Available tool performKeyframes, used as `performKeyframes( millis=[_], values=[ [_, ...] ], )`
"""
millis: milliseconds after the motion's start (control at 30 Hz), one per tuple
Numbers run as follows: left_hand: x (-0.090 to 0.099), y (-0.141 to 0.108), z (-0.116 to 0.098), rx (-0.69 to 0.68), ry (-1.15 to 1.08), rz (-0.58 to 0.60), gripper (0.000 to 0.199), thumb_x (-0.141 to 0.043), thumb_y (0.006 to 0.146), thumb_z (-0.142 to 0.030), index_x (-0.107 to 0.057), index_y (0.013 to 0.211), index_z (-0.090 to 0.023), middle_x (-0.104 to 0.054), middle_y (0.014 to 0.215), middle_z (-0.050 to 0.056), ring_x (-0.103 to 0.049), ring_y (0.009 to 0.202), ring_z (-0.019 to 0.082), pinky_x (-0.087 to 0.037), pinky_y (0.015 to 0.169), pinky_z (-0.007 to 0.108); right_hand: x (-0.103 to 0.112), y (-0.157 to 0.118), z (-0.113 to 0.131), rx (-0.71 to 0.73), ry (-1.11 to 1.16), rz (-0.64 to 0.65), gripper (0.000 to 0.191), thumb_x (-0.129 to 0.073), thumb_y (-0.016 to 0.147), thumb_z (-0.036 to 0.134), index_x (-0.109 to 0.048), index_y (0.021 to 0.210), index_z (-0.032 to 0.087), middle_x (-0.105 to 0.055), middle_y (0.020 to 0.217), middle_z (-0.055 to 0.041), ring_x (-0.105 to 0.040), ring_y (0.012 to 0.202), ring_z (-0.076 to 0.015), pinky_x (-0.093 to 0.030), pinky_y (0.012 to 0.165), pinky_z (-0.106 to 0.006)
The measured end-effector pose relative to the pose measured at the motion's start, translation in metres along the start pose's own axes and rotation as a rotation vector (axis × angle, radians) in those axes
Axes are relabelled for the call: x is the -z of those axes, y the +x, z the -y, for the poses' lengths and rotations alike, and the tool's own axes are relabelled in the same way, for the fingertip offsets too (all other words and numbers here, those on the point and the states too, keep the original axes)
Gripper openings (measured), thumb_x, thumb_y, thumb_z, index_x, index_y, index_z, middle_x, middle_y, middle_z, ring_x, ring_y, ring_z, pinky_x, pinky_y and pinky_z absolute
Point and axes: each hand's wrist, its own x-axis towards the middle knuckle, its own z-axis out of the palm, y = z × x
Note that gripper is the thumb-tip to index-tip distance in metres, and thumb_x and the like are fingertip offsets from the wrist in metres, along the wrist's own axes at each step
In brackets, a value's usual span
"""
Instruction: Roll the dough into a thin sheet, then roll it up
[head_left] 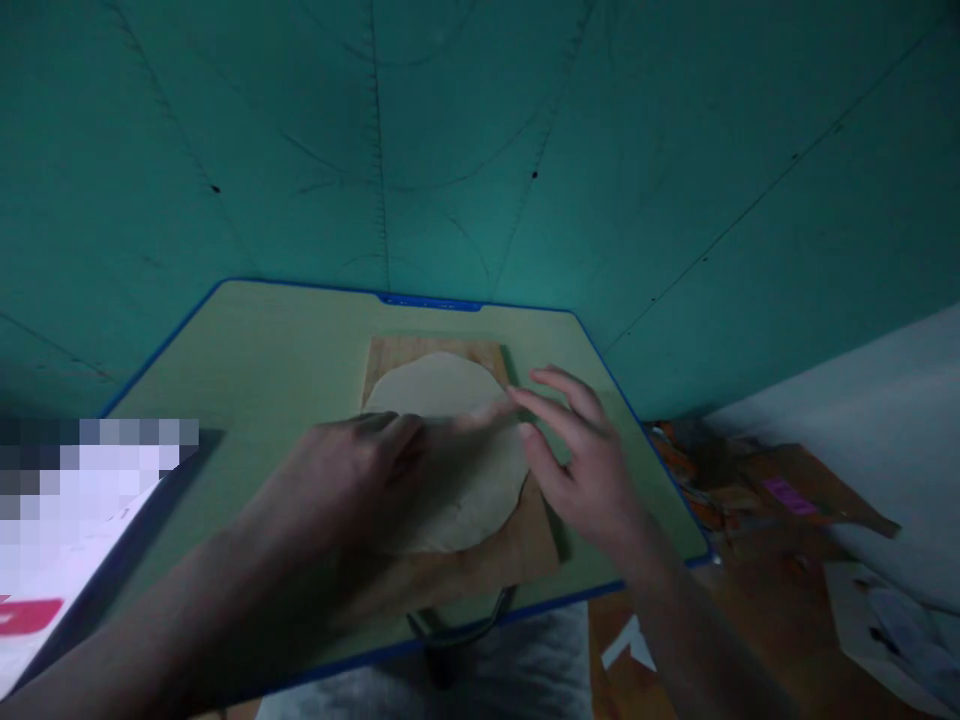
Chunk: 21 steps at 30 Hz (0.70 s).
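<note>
A thin round sheet of dough (pixel 450 500) lies flat on a wooden board (pixel 517 560). My left hand (pixel 364 465) is over the dough's left side with its fingers curled; what they hold is hidden. A blurred, pale, narrow shape (pixel 480 415) stretches across the dough between my hands, too smeared to name. At the dough's right edge is my right hand (pixel 581 455), its thumb and fingers spread, the fingertips close to the right end of that shape.
The board is on a pale table (pixel 277 370) with a blue rim, against a green wall (pixel 450 150). A bright screen-like panel (pixel 90 530) stands at the left. A dark curved handle (pixel 465 632) shows at the near edge. Boxes and clutter (pixel 810 490) lie beyond the right side.
</note>
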Motion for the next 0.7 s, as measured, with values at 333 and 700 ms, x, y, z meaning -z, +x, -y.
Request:
performKeyframes(
  millis=[333,700],
  values=[
    [-0.032,-0.001,-0.003,-0.064,0.174,-0.197,0.049,-0.046,0.1,-0.049,-0.063,0.126,-0.011,-0.061,0.138,0.023,-0.055,0.133,0.039,-0.047,0.106,0.055,-0.041,0.006,-0.012,-0.117,-0.228,0.349,0.045,-0.039,0.106,0.033,-0.059,0.141,0.012,-0.051,0.152,-0.0202,-0.044,0.145,-0.0313,-0.034,0.119,-0.053],
    [-0.025,-0.074,-0.034,-0.246,0.211,-0.219,0.037,-0.051,0.094,-0.015,-0.06,0.131,-0.018,-0.07,0.126,0.014,-0.068,0.106,0.029,-0.055,0.086,0.043,-0.009,-0.091,0.024,-0.013,-0.091,0.31,0.061,-0.056,0.097,0.029,-0.041,0.154,0.013,-0.043,0.159,-0.0174,-0.035,0.15,-0.0307,-0.03,0.122,-0.06]
  ],
)
